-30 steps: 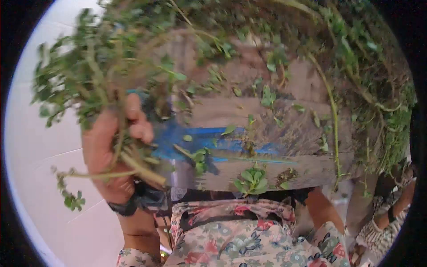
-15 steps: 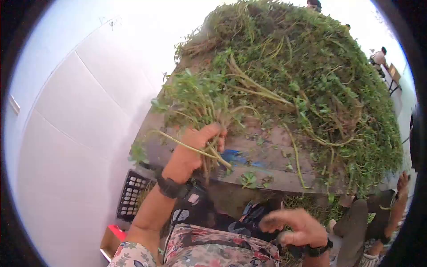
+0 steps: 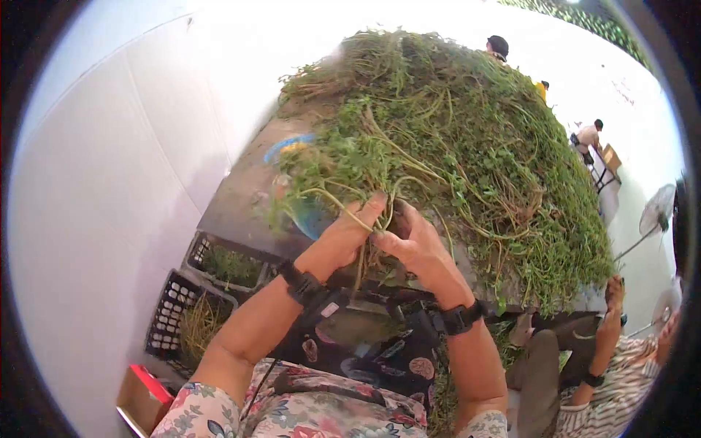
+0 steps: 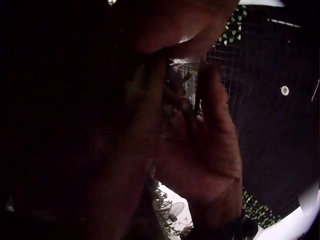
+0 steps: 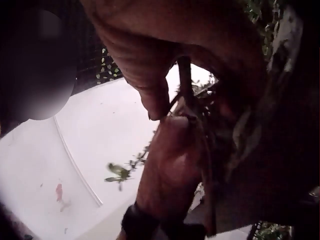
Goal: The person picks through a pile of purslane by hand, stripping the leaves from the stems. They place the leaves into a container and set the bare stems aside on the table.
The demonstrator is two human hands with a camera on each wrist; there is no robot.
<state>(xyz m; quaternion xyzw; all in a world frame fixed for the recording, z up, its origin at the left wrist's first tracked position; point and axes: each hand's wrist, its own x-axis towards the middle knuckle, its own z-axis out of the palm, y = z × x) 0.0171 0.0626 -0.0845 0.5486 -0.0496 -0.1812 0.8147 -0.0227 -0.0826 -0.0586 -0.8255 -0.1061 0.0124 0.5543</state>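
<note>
My left hand [image 3: 347, 233] grips a bunch of leafy green plants [image 3: 343, 164] around its stems, with the leaves fanning out beyond the fingers. Close beside it, my right hand [image 3: 422, 247] pinches at the same stems, its thumb near the left thumb. Between the two hands a thick stem [image 5: 185, 75] shows in the right wrist view. The left wrist view is dark, with the right hand [image 4: 200, 150] up against the stems. A large heap of the same plants [image 3: 475, 146] covers much of the table [image 3: 241, 193].
Black plastic crates [image 3: 171, 310] with plant matter stand at the table's left, near an open cardboard box [image 3: 142, 401]. A white wall [image 3: 87, 197] runs along the left. Another person's arm [image 3: 606, 336] is at the right, near a fan [image 3: 657, 208]. More people are farther back.
The view has lifted away from the tabletop. My right hand has risen from my lap to the stems beside my left hand, which keeps hold of the bunch.
</note>
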